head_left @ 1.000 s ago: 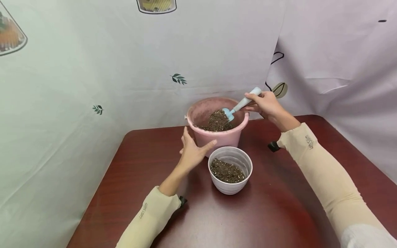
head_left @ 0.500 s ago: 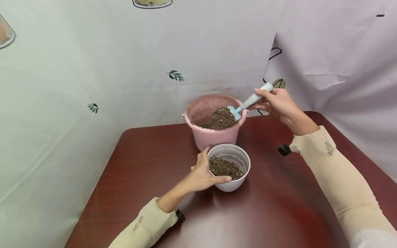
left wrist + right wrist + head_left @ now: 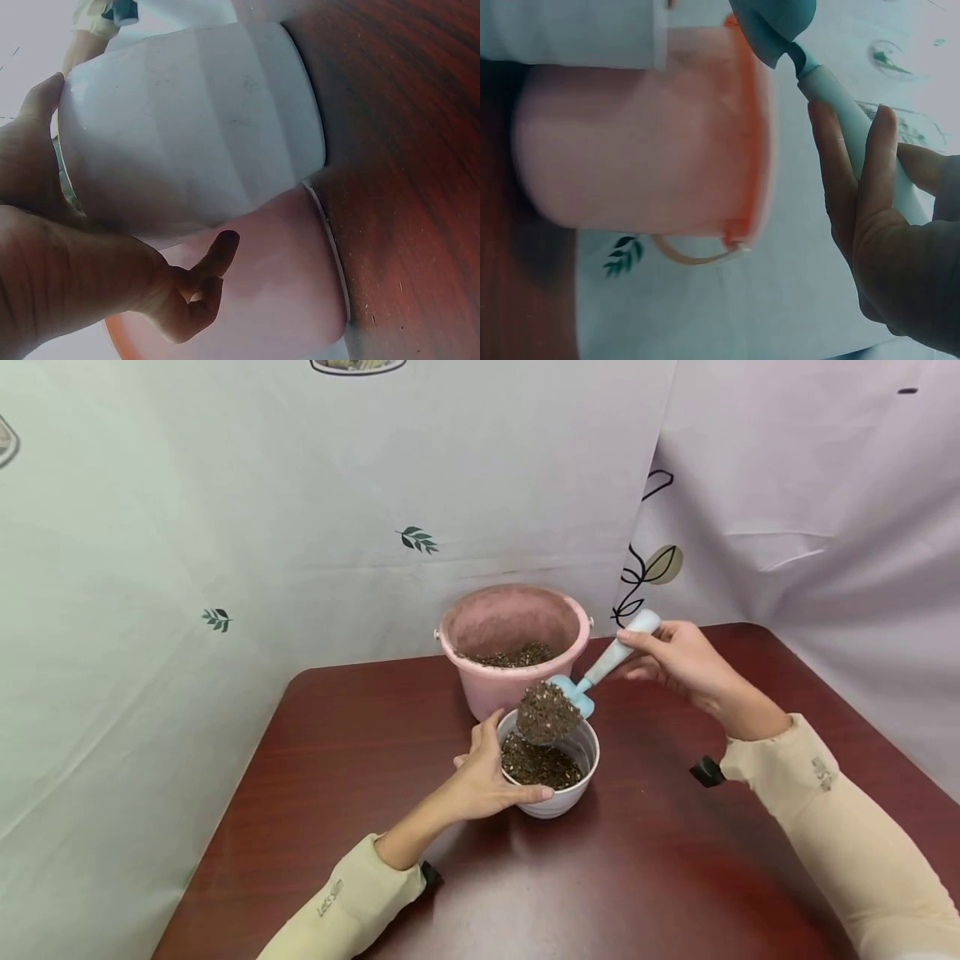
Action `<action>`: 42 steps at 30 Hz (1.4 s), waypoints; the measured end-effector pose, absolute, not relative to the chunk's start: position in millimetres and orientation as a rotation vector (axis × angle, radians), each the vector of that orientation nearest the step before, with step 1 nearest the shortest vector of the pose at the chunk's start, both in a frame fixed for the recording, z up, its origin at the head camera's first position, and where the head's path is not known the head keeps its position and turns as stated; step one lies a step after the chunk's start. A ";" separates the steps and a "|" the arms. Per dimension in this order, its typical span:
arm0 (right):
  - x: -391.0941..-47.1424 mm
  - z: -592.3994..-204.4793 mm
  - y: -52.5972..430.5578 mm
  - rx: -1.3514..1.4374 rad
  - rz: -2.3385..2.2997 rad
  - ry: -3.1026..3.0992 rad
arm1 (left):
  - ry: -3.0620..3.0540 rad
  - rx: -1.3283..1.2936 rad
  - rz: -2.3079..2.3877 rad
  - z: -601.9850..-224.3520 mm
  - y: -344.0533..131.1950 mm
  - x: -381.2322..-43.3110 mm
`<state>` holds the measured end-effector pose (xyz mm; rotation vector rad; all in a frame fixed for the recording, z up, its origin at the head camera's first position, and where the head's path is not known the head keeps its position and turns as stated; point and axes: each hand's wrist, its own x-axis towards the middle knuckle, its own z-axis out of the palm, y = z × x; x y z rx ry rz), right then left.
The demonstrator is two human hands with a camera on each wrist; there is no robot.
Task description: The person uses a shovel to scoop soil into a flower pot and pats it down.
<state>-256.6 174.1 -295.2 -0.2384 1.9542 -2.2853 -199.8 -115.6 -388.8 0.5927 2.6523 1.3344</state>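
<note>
With its thumb and fingers spread along the left side and front rim, my left hand [image 3: 483, 783] holds a white flower pot [image 3: 552, 808], which has dark soil in its bottom. My right hand [image 3: 686, 667] grips the pale handle of a light-blue hand trowel [image 3: 619, 653]. The trowel's blade, heaped with soil [image 3: 547, 714], hangs tilted down over the pot's back rim. In the left wrist view the pot [image 3: 195, 127] shows its ribbed outer wall. The right wrist view has the fingers of my right hand [image 3: 889, 225] along the trowel handle [image 3: 847, 124].
Right behind the pot stands a pink bucket [image 3: 487, 689] with soil low inside. Both rest on a dark red wooden table [image 3: 360, 735]. A pale printed cloth [image 3: 315, 527] hangs close along the table's back and left edges.
My left hand has moved from beside the bucket to the pot and taken hold of it. My right hand has lifted the loaded trowel out of the bucket and brought it forward over the pot.
</note>
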 end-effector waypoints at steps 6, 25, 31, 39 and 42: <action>-255.0 -311.1 171.7 -0.263 -2.112 2.162 | 2.646 0.588 1.353 -388.5 -115.4 -200.0; -257.4 -303.6 167.5 -0.794 -1.927 2.425 | 2.646 0.629 1.346 -388.5 -117.0 -199.1; -257.5 -299.7 169.1 -1.114 -1.930 2.308 | 2.658 0.636 1.329 -385.9 -114.4 -200.4; -259.1 -296.0 170.6 -1.102 -1.975 2.233 | 2.615 0.568 1.349 -384.6 -114.2 -198.9; -261.8 -289.8 170.1 -0.964 -2.099 2.166 | 2.628 0.506 1.389 -381.2 -118.9 -201.4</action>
